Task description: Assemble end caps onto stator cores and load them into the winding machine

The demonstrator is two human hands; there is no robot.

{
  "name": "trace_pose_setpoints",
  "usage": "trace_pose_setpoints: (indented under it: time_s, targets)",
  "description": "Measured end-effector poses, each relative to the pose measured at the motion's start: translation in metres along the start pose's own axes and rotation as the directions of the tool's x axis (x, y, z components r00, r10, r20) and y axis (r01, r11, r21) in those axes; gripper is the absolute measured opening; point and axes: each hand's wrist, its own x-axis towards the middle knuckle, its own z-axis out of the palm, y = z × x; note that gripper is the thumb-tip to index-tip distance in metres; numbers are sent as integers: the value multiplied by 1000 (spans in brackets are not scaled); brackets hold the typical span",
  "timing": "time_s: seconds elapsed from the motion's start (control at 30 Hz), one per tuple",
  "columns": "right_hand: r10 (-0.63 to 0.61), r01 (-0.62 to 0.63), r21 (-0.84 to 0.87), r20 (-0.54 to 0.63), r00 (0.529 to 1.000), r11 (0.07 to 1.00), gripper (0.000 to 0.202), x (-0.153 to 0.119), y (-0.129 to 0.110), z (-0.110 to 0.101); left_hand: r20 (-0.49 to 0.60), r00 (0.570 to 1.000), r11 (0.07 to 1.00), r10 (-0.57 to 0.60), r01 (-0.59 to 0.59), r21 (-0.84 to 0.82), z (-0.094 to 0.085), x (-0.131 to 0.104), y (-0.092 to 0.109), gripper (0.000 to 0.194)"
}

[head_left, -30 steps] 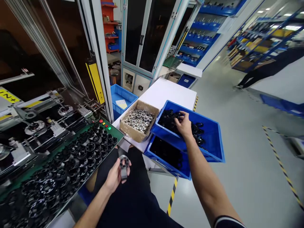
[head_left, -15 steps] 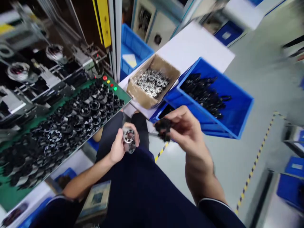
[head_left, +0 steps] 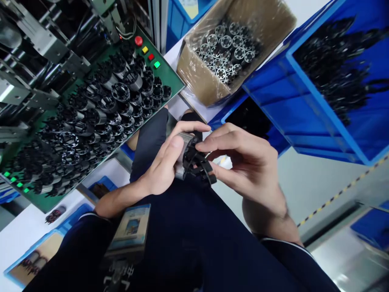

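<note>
In front of my torso, my left hand (head_left: 161, 168) is wrapped round a silvery metal motor core (head_left: 181, 164), its thumb lying along the metal. A black plastic slotted part (head_left: 200, 164) sits against the core's right end, tilted, with prongs sticking out. My right hand (head_left: 249, 162) pinches this black part from the right between fingertips and thumb. Whether the part is seated in the core, I cannot tell. How many cores lie in my left palm is hidden.
Many black-and-metal cores (head_left: 100, 109) cover the green bench top (head_left: 168, 73) at left, below machine fixtures. A cardboard box (head_left: 194, 77) holds metal cores. At right, a blue bin (head_left: 322, 121) holds black parts; a smaller blue bin (head_left: 225, 119) sits partly underneath.
Both hands have come together, bringing the black plastic part against the metal core. The view has moved closer to the bench and boxes.
</note>
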Motion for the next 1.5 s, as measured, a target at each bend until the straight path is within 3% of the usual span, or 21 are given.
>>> trace_pose_setpoints:
  time_s: [0.2,0.4,0.57,0.87,0.97,1.1,1.2,1.3,1.37,1.43,1.5]
  targets:
    - [97,-97,3,-9,995,995,34,-4,0,-7,20,993,993,-118,117,27,2,-3,6,59]
    - [82,-87,-95,-56,995,992,33,-6,-3,-7,71,991,988,-112,103,113,-2,-2,11,63]
    - [22,-20,-181,11,1000,983,23,-8,-5,-9,136,973,976,-185,166,139,-6,-2,14,62]
    - [95,-83,-179,59,994,980,27,-13,-2,-8,177,928,943,-329,311,120,-11,-10,10,63]
    - [96,-87,-131,65,993,988,33,-12,4,-3,180,946,960,-271,251,127,-13,-10,7,67]
    - [36,-35,-57,25,999,998,37,-16,15,7,182,959,973,-216,196,121,-18,-6,10,61]
    - [-47,47,-196,8,999,979,34,-19,19,9,212,924,947,-319,317,42,-19,-4,10,55]
    - [-264,270,-349,67,962,897,22,-19,23,6,237,875,878,-423,460,-130,-13,-5,-2,55]
    - [-337,369,-326,152,929,870,21,-17,28,4,190,850,813,-492,526,-251,-7,-7,-14,55]
    - [-342,379,-245,179,922,892,22,-16,34,3,140,831,775,-538,553,-305,-3,-8,-25,54]
    - [-337,360,-184,148,930,914,26,-15,36,3,127,853,810,-507,521,-268,-2,-9,-30,51]
